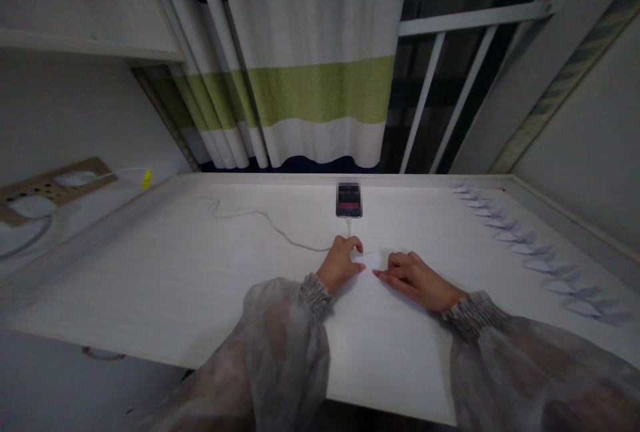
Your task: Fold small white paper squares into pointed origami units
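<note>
A small piece of white paper (371, 260) lies on the white desktop between my hands, hard to tell from the surface. My left hand (343, 262) holds its left side, thumb at the lower edge and the curved fingers at the upper edge. From the right, my right hand (413, 279) is at the paper's lower right edge, its fingers curled and a fingertip pointing toward the left thumb. How the paper is folded is too faint to make out. A row of folded white paper pieces (523, 249) with pointed ends runs along the desk's right side.
Beyond my hands a phone (349, 200) lies plugged into a white cable (280, 232) that trails left. A faint pale sheet (249, 262) seems to lie on the left. A power strip (55, 189) with plugs is on the left wall. Curtains (320, 85) hang behind the desk (150, 285).
</note>
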Demonstrator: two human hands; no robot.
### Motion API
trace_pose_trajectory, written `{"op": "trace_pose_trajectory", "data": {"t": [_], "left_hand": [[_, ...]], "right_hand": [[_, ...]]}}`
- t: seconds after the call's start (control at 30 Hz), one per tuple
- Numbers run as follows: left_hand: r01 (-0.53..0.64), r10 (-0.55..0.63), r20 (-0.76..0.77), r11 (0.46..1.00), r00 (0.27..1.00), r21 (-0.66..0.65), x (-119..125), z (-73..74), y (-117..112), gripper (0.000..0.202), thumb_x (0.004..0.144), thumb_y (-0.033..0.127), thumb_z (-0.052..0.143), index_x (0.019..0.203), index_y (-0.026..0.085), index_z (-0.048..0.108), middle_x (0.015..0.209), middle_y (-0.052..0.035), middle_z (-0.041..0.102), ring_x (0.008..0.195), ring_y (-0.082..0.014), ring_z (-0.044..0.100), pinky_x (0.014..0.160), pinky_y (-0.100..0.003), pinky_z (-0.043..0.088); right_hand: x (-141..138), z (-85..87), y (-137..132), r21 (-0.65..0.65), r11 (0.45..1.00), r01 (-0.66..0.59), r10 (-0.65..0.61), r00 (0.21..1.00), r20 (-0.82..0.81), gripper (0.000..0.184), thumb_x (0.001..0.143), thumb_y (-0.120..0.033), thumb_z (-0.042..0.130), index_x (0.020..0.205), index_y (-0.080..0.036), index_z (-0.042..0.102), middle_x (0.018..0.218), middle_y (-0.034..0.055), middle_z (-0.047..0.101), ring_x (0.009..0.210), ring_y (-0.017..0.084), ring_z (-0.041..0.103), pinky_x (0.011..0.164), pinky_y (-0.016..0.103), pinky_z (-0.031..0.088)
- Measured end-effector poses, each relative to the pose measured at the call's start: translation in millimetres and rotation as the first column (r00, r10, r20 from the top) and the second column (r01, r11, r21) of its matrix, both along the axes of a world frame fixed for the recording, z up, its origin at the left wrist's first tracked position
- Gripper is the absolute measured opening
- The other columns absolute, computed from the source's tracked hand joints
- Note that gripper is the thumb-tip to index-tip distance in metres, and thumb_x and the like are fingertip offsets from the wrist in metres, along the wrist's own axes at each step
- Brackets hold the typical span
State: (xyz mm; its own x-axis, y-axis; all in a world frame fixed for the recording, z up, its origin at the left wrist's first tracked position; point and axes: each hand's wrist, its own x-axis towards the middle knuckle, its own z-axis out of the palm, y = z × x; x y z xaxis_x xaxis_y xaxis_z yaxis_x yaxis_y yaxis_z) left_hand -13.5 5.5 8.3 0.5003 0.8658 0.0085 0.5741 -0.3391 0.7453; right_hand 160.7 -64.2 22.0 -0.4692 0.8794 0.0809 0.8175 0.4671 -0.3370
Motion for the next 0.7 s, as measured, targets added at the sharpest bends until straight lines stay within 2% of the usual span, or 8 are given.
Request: {"op": "trace_pose_trajectory", "data": {"t": [0.27, 0.7], "left_hand": [[-0.028, 0.028, 0.019, 1.0, 0.999, -0.011, 2, 0.2, 1, 0.008, 0.057, 0.012, 0.065, 0.065, 0.012, 0.062, 0.085, -0.0025, 0.044, 0.073, -0.0105, 0.046, 0.073, -0.024, 0.041], [-0.002, 0.002, 0.032, 1.0, 0.999, -0.001, -1, -1.9, 2, 0.008, 0.06, 0.009, 0.062, 0.066, 0.012, 0.067, 0.088, -0.005, 0.049, 0.072, -0.0104, 0.049, 0.071, -0.024, 0.043]], "right_hand": [[9, -0.1, -5, -0.014, 1.0, -0.017, 0.018, 0.999, 0.036, 0.043, 0.089, -0.038, 0.029, 0.076, -0.018, 0.065, 0.071, 0.0035, 0.053, 0.074, 0.015, 0.048, 0.07, 0.032, 0.029], [12, -3.8, -2, -0.014, 0.999, -0.041, 0.04, 0.998, -0.048, 0.046, 0.088, -0.041, 0.028, 0.07, -0.018, 0.064, 0.066, 0.0026, 0.051, 0.07, 0.015, 0.046, 0.069, 0.032, 0.03]]}}
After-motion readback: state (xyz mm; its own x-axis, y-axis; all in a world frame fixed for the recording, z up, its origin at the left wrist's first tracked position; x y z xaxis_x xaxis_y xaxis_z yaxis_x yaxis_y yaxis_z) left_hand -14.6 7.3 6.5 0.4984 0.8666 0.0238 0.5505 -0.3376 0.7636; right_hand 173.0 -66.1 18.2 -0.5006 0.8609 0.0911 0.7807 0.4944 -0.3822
